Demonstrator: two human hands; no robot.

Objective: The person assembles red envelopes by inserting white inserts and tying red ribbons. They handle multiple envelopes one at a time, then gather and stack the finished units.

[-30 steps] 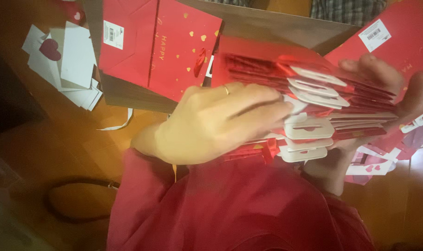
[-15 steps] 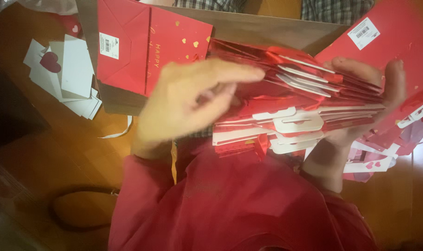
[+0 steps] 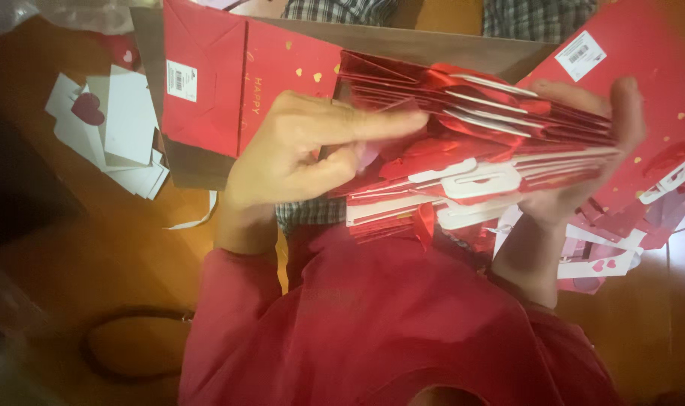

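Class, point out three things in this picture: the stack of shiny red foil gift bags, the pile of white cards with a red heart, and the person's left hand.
Stack of shiny red foil gift bags (image 3: 463,162), head view, on the folded edges.
Pile of white cards with a red heart (image 3: 124,124), head view, on a plain white card.
Left hand (image 3: 282,162), head view, on the back of the hand.

**Paper goods spread over a brown wooden surface**

A brown wooden surface (image 3: 64,248) carries the scene. At far left lies a loose heap of white cards (image 3: 121,128), one bearing a dark red heart. Just right of the heap sits a brown cardboard box (image 3: 196,167), with flat red gift bags (image 3: 207,83) standing in it. A thin white paper strip (image 3: 196,218) curls beside the box's near corner. At right, more red bags and pink-and-white tags (image 3: 606,259) are piled. A dark looped cord (image 3: 132,346) lies near left.
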